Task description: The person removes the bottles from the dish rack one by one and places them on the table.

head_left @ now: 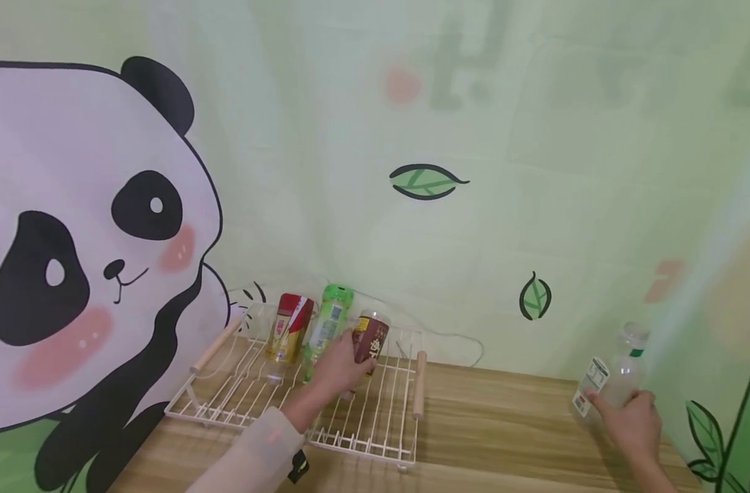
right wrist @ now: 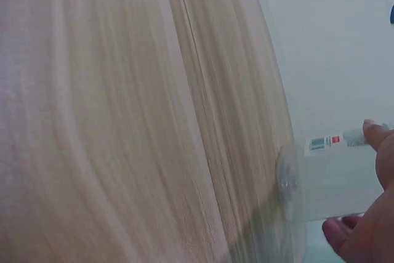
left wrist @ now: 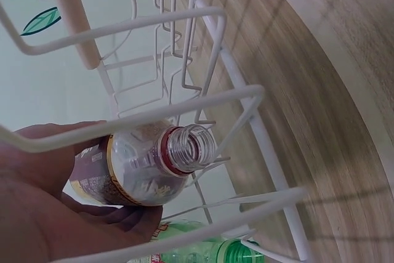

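My left hand (head_left: 333, 370) grips a brown-labelled clear plastic bottle (head_left: 370, 337) over the white wire rack (head_left: 363, 446). In the left wrist view this bottle (left wrist: 148, 170) points its uncapped, threaded neck down among the wires. Beside it in the rack lean a green bottle (head_left: 329, 322) and a red-and-yellow-labelled bottle (head_left: 287, 334), bases up. At the far right, my right hand (head_left: 635, 426) holds a clear bottle (head_left: 626, 376) with a white label. The right wrist view shows that bottle's base (right wrist: 288, 180) at the wooden tabletop, with fingers around its side.
Wooden handles (head_left: 419, 385) stand at the rack's two ends. Behind the wooden table (head_left: 498, 404) hangs a pale green cloth (head_left: 326, 171) printed with a panda and leaves. A small black object (head_left: 298, 467) lies by the rack's front edge.
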The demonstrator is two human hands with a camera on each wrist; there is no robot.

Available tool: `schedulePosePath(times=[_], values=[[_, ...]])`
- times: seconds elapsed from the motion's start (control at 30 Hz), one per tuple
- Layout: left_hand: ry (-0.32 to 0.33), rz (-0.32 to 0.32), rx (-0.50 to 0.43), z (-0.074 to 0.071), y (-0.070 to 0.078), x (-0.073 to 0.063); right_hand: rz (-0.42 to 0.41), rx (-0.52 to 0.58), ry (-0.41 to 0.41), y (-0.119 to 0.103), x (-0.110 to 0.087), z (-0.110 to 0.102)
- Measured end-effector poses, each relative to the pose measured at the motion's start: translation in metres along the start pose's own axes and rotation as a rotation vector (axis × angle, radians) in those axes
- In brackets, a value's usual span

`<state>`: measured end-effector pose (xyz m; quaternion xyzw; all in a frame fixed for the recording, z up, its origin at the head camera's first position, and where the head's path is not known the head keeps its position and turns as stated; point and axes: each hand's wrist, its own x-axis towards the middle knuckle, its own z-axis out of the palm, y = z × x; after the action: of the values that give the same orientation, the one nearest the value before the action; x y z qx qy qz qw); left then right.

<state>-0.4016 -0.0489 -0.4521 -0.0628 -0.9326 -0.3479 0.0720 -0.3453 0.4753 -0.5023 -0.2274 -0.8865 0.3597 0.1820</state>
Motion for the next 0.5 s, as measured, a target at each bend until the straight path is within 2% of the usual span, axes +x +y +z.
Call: schedulePosePath(times=[0.13, 0.27, 0.5], values=[[0.007, 0.002, -0.013, -0.002, 0.002, 0.004, -0.004, -0.015, -0.054, -0.005, -0.002, -0.006], [0.001, -0.001, -0.011, -0.002, 0.001, 0.003, -0.023, -0.012, -0.119, -0.006, -0.015, -0.014], [-0.006, 0.001, -0.02, -0.001, -0.002, 0.0, 0.022, -0.078, -0.239, -0.002, -0.036, -0.027]])
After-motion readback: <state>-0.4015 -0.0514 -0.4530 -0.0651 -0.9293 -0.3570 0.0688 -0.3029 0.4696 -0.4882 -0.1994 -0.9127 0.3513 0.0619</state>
